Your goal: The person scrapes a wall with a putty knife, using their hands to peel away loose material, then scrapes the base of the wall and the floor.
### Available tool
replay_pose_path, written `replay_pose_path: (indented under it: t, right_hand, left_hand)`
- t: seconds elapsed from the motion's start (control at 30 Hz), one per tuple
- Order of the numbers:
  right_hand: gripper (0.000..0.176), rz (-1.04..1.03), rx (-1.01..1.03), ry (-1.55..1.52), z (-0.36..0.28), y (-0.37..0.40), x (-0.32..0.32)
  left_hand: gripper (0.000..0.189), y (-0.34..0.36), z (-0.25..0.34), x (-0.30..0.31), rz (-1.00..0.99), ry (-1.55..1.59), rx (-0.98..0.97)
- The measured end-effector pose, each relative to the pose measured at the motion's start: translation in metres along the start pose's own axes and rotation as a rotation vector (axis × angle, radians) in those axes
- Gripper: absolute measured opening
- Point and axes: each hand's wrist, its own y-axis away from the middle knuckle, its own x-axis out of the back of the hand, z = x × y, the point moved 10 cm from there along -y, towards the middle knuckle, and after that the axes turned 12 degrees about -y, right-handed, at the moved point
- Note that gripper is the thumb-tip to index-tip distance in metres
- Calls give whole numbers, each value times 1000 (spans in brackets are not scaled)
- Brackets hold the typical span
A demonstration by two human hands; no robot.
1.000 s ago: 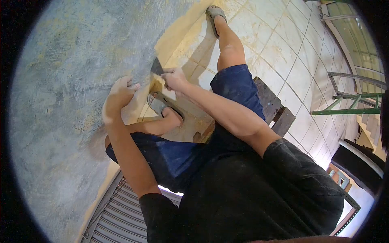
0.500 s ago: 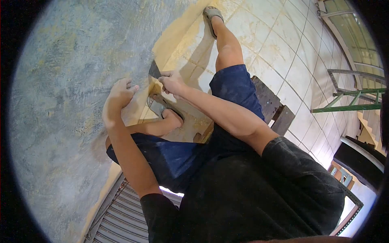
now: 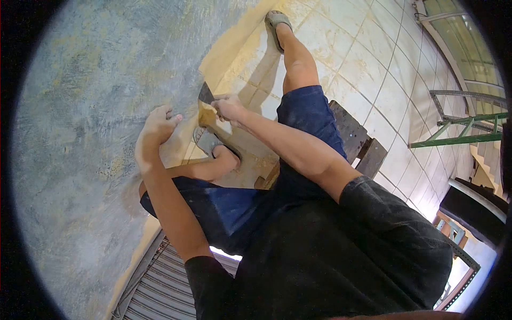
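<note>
My right hand (image 3: 229, 108) is closed around a scraper, whose handle is hidden in my fist. Its dark flat blade (image 3: 205, 94) reaches to the lower edge of the blue-grey mottled wall (image 3: 101, 106), beside a bare tan strip (image 3: 226, 50) along the bottom. On the left, my left hand (image 3: 158, 127) rests by the wall surface with bent fingers, thumb apart, holding nothing. My sandalled foot (image 3: 207, 141) is on the floor just below the blade.
Dusty white floor tiles (image 3: 368, 58) stretch off to the right. I sit on a low dark wooden stool (image 3: 346, 128). Farther right are a green metal frame (image 3: 456, 141) and a black rounded object (image 3: 472, 210). A ribbed metal shutter (image 3: 165, 282) lies at the lower left.
My right hand and the scraper have shifted slightly to the right, and the blade has turned a little. My left hand stays in nearly the same spot.
</note>
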Motion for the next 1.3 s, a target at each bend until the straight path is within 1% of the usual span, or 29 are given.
replay_pose_path:
  t: [0.03, 0.1, 0.13, 0.2, 0.27, 0.33, 0.37, 0.43, 0.47, 0.5, 0.57, 0.63, 0.67, 0.73, 0.77, 0.83, 0.87, 0.9, 0.97, 1.07, 1.1, 1.17, 1.3]
  right_hand:
    - [26, 0, 1, -3, 1, 6, -2]
    - [18, -55, -62, -27, 4, 15, -10]
    - [13, 8, -67, 6, 13, -3, 2]
    - [13, 2, -50, 31, 7, -12, 5]
    - [13, 7, -46, 60, 13, -10, 10]
    - [15, 13, 28, 92, 8, -6, 1]
    - [15, 15, 25, 90, 8, 0, 0]
    - [21, -54, -9, 3, 1, 7, -10]
    - [21, -53, -10, 2, 7, -5, -3]
    - [22, -16, -21, 33, 11, -22, 6]
    - [23, 30, -37, 70, 12, -23, 14]
    - [22, 48, 79, 102, 1, -13, 8]
    - [22, 48, 78, 99, -2, -3, 2]
    - [27, -3, 21, 28, -4, 5, -5]
    - [27, -6, 19, 31, -7, 0, -4]
    - [30, 71, -30, 111, -13, -14, 10]
    - [32, 11, -31, 66, -13, -17, 9]
    - [32, 11, -38, 66, -6, -16, 11]
    - [32, -12, 72, 136, -15, -7, 3]
    - [33, -49, 25, 72, -12, 1, -4]
    - [33, -50, 21, 74, -14, 0, -4]
    - [36, -12, 16, 91, -19, -4, 4]
    - [37, -34, 47, 95, -22, 6, -3]
  left_hand:
    - [49, 1, 0, 1, 36, 15, -2]
    - [49, 1, -2, 5, 77, 33, -5]
    - [49, 3, 0, 5, 71, -1, 5]
    - [49, 3, 0, 9, 66, -40, 14]
    - [49, 2, 0, 2, 31, 71, -4]
    - [50, 3, 1, 4, 62, 78, -4]
    - [50, 6, 0, 4, 85, 88, 1]
    - [50, 7, 3, 9, 85, 74, -9]
    - [50, 8, 4, 7, 74, 60, -17]
    - [50, 8, 2, 8, 76, 58, -17]
    - [50, 7, 1, 4, 97, 85, -33]
    - [50, 6, 1, 4, 104, 74, -20]
    - [51, 7, -1, 4, 107, 63, -2]
    - [51, 8, -1, 6, 123, 66, -4]
    - [50, 10, -2, 5, 131, 69, -6]
    - [50, 6, -1, 3, 108, 37, -17]
    - [50, 4, 0, 3, 93, 6, -27]
    - [50, 7, -2, -1, 87, 7, -22]
    - [43, 13, 2, 7, 188, 12, -44]
    - [40, 14, 3, 13, 244, -2, -40]
    - [40, 13, 1, 14, 243, 1, -37]
    - [42, 8, 2, 7, 95, -19, -2]
    - [44, 6, 0, 5, 144, -39, -26]
